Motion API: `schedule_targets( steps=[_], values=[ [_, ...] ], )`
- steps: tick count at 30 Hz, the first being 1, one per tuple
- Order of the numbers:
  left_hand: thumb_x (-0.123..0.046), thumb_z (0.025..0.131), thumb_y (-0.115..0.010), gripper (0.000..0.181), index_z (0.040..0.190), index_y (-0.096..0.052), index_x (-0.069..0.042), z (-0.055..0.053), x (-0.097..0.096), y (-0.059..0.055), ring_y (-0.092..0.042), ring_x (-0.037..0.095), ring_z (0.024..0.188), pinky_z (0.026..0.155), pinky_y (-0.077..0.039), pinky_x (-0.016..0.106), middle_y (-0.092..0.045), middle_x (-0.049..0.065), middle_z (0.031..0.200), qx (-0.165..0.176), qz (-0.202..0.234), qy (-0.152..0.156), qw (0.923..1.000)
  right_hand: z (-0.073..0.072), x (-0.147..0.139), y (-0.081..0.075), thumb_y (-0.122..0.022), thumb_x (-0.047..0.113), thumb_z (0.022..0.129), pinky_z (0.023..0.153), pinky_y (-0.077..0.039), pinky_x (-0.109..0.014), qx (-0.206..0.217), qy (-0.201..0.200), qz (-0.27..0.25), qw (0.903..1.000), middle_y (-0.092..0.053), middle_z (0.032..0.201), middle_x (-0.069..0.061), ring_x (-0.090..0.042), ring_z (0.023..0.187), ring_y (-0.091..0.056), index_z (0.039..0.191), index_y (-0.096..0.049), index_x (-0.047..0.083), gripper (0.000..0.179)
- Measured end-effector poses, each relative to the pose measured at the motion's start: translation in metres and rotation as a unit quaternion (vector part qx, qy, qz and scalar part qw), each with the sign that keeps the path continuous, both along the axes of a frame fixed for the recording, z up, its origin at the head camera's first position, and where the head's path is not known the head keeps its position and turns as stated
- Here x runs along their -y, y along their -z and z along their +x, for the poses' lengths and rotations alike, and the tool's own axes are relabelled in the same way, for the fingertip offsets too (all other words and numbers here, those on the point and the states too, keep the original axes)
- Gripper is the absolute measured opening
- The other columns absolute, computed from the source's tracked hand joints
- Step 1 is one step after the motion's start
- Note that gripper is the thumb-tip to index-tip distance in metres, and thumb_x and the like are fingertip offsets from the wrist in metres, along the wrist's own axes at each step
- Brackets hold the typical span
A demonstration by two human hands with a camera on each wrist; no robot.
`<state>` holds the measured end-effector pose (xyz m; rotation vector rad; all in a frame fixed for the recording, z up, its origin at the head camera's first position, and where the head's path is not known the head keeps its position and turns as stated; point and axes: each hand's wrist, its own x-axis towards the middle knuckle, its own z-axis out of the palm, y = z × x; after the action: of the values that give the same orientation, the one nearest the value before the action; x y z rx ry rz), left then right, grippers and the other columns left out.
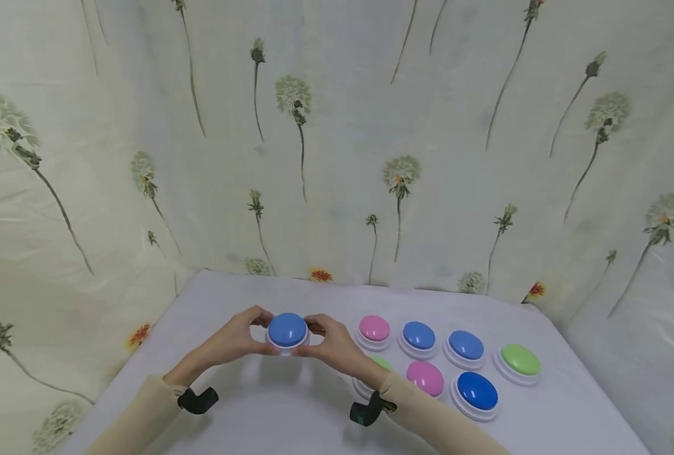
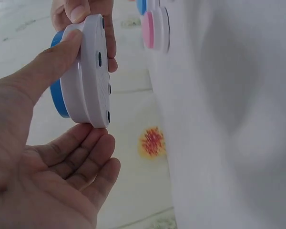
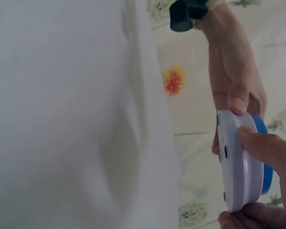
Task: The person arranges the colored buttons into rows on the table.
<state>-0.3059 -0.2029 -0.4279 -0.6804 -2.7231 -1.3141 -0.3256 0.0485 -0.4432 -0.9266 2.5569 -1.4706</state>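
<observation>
Between both hands a push button with a blue dome [image 1: 287,329] and white round base is held up above the white table. My left hand [image 1: 239,338] grips its left side, thumb at the near edge and fingers at the far side. On the opposite side my right hand [image 1: 334,344] pinches the rim the same way. In the left wrist view the white base [image 2: 89,71] stands nearly on edge, its underside showing small dark feet. The right wrist view shows the blue dome [image 3: 267,176] facing away from the table, with both thumbs on the base.
Right of the hands, similar buttons stand in two rows on the table [image 1: 246,411]: pink [image 1: 373,328], blue [image 1: 419,335], another blue [image 1: 466,345] and green [image 1: 520,359] among them. My right forearm partly covers a nearer green one [image 1: 380,362]. Flowered cloth [image 1: 337,139] hangs behind.
</observation>
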Motion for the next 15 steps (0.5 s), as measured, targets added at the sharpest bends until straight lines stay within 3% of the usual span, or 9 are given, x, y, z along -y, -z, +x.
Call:
schedule_targets(
  steps=[7,15],
  values=[
    [-0.042,0.069,-0.085,0.066,0.119,-0.055,-0.01,0.026,-0.038,-0.013,-0.053,0.021,0.109,0.097,-0.044,0.05,-0.059,0.0,0.112,-0.004,-0.002,0.01,0.9999,0.031,-0.039,-0.012,-0.082,0.039,0.074,0.102,-0.047,-0.046,-0.019,0.016,-0.006,0.9997,-0.061,0.128,-0.005,-0.024,0.12,-0.059,0.129,-0.057,0.012,0.066],
    [-0.04,0.067,-0.087,0.064,0.116,-0.057,-0.011,0.058,-0.101,-0.025,-0.053,0.016,0.104,0.093,-0.05,0.043,-0.056,-0.003,0.109,-0.025,-0.02,0.044,0.9985,0.072,-0.095,-0.017,-0.084,0.041,0.07,0.102,-0.048,-0.039,-0.015,0.072,0.011,0.9972,-0.062,0.128,0.001,-0.021,0.12,-0.059,0.128,-0.057,0.019,0.067]
  ],
)
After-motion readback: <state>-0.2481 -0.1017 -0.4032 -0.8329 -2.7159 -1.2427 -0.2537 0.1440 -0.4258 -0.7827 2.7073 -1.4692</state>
